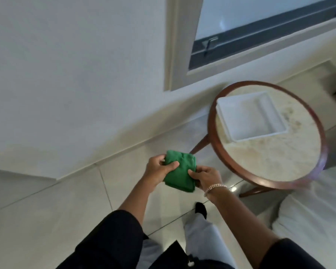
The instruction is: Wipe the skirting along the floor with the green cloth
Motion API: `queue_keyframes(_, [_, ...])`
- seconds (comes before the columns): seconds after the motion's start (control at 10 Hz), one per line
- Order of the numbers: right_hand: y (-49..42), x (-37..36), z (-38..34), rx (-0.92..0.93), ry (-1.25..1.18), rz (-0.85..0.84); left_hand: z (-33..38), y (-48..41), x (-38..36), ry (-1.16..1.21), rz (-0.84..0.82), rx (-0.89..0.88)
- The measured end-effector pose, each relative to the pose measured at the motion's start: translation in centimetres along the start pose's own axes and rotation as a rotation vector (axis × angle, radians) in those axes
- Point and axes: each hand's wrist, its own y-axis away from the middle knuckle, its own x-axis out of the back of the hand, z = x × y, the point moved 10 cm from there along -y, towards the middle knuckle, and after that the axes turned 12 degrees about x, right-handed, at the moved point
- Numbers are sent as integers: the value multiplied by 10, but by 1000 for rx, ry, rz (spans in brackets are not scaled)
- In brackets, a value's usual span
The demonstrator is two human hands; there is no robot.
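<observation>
A folded green cloth (179, 171) is held between both hands in mid-air above the tiled floor. My left hand (157, 168) grips its left edge with the thumb on top. My right hand (207, 176), with a bracelet at the wrist, pinches its right edge. The pale skirting (113, 152) runs along the foot of the white wall, slanting from lower left to upper right, well ahead of the hands. Neither the cloth nor the hands touch it.
A round wood-rimmed side table (268, 183) with a white tray (250, 117) on it stands right of the hands, near the wall. A white bed edge (314, 214) lies at the lower right. A window (260, 32) is above the table. My foot (201, 209) is on the tiles.
</observation>
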Motion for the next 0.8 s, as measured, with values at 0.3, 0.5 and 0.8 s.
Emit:
queue_keyframes(0.3, [-119, 217, -69, 134, 182, 173, 68, -72, -206, 9, -146, 51])
queue_keyframes(0.5, [-237, 299, -130, 260, 412, 267, 111, -174, -300, -5, 81, 54])
queue_keyframes(0.8, [-327, 324, -111, 256, 512, 313, 130, -229, -330, -340, 267, 58])
